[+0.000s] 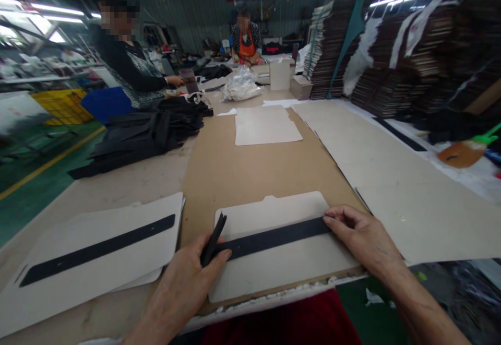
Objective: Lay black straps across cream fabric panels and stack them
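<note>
Worktable (148,183): black strip (274,238) stretched from left hand (188,277), pinching one end, to right hand (360,235), pressing other.

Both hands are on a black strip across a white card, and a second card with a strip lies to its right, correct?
No. The head view shows the second card to its left, not right. The left hand and right hand are on the black strip across the white card.

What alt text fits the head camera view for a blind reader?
The left hand pinches the raised end of a long black fabric strip across a pale grey card panel on a brown cardboard sheet; the right hand presses its other end. A similar panel lies left.
</note>
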`<state>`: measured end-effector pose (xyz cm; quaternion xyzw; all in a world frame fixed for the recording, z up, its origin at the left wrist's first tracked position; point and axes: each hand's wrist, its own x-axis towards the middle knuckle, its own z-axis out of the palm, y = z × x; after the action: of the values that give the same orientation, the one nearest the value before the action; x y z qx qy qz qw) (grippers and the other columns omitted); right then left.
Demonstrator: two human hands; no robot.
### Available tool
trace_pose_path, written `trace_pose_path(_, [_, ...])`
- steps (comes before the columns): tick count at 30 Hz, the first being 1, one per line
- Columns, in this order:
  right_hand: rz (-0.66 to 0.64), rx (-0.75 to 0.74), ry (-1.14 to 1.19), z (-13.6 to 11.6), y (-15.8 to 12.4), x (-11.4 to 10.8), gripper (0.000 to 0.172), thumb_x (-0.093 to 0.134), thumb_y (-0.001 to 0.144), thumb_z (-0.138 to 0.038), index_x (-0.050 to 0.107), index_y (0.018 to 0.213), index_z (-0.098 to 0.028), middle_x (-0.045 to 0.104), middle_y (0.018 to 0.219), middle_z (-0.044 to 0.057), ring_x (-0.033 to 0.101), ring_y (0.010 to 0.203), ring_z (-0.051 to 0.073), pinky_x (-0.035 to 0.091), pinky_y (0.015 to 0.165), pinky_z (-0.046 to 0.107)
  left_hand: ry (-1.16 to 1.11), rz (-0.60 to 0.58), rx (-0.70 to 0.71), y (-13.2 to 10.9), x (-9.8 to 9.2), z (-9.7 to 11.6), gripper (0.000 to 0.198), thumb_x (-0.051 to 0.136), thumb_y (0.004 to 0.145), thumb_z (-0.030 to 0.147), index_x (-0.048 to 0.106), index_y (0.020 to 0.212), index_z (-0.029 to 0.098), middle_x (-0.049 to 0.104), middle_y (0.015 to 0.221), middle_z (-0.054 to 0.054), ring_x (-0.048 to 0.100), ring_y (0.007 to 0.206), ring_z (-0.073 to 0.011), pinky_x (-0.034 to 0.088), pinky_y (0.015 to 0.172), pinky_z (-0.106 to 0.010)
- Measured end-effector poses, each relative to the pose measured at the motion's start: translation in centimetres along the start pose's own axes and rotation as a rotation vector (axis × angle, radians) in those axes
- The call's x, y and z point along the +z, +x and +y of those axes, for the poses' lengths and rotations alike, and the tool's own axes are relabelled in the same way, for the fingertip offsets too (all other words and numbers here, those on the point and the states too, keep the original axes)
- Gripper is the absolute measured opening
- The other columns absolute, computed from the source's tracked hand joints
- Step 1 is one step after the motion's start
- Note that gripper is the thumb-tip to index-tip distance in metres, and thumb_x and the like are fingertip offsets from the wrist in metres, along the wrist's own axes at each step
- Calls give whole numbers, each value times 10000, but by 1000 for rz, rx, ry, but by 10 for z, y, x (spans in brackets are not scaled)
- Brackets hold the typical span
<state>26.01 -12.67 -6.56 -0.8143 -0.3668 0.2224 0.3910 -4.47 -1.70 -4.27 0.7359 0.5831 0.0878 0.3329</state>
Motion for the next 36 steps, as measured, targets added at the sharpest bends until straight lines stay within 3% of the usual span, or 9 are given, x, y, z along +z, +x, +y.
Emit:
trace_pose_path(18, [98, -97, -77, 3, 2, 6, 318, 598, 756, -487, 735, 847, -215, 659, 661, 3, 599, 621, 178, 444, 621, 303, 0, 72, 4, 4, 2, 0, 403, 570, 794, 523, 687, 1029, 217, 752, 963, -50, 689, 918, -291, 513, 835, -359])
trace_pose_path(27, [131, -154, -97, 3, 2, 9, 311, 584, 758, -477, 733, 822, -212, 665, 656, 9, 601, 605, 174, 457, 611, 300, 40, 46, -17, 4, 3, 1, 421, 524, 831, 534, 658, 1074, 218, 741, 1031, -58, 678, 977, -288, 499, 865, -363])
trace_pose_path(36, [143, -234, -148, 2, 0, 11, 247, 560, 792, -408, 716, 827, -219, 672, 697, 21, 610, 640, 180, 477, 656, 310, 22, 64, -12, 2, 2, 2, 377, 552, 817, 507, 676, 1036, 226, 750, 965, -41, 690, 917, -284, 504, 815, -346])
